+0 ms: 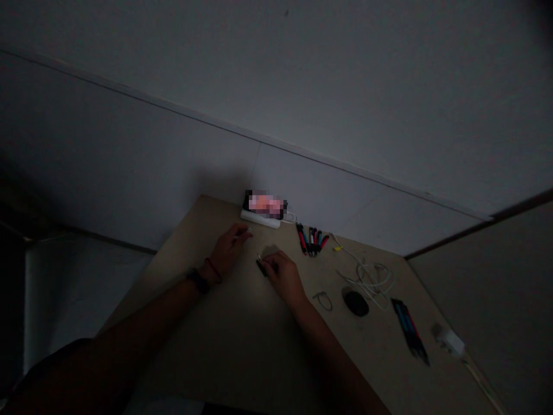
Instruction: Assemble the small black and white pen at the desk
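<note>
Over the left part of the table [207, 346], my left hand [228, 248] is closed in a pinch, with a small pale piece [249, 230] at its fingertips. Its kind is too small and dark to tell. My right hand [285, 276] pinches a short dark piece [261, 266] with a light, shiny tip, low over the table. The two hands are apart, the left one farther out. Just beyond them a phone [265, 204] with a lit, blurred screen leans in a white stand [259, 219] by the wall.
Several pens [311, 239] lie to the right of the phone. Farther right are a tangled white cable [367, 279], a small cord loop [323, 301], a black mouse [356, 302], another group of pens [410, 331] and a white plug adapter [453, 342]. A wall [302, 167] borders the table's back.
</note>
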`<state>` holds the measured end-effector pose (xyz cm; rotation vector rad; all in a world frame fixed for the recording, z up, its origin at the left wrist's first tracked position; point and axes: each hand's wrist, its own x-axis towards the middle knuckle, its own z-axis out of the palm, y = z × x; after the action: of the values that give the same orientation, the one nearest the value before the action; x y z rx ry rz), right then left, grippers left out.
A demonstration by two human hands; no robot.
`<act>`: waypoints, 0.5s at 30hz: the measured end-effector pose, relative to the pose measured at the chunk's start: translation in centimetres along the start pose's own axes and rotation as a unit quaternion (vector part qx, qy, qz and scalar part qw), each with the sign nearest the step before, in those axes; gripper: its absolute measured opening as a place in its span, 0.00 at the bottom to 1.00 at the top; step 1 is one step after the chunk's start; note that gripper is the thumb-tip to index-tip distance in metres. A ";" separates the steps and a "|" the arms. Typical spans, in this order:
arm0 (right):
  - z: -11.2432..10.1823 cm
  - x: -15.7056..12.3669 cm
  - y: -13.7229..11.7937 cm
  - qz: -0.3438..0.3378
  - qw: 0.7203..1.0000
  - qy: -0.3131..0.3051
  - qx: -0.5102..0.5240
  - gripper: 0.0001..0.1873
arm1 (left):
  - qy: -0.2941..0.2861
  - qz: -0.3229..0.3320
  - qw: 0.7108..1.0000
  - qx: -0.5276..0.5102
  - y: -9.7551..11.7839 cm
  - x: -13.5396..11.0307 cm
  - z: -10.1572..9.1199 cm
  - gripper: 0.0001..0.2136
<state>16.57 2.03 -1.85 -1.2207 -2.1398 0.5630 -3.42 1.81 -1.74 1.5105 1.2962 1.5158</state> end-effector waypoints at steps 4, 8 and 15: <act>-0.1 0.0 -0.1 0.014 0.999 -0.009 -0.033 0.06 | -0.008 0.001 1.000 -0.013 -0.1 0.0 0.0 0.11; -0.3 -0.1 -0.4 0.025 0.997 -0.033 -0.065 0.08 | -0.021 0.002 1.000 -0.023 -0.4 0.0 0.0 0.11; -1.4 0.0 -1.9 0.076 0.975 -0.093 -0.187 0.11 | -0.064 0.002 0.998 -0.022 -0.5 0.0 0.1 0.09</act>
<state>16.40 1.22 0.36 -1.6002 -2.3991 0.3552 -3.43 1.96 -2.18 1.5558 1.1806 1.4164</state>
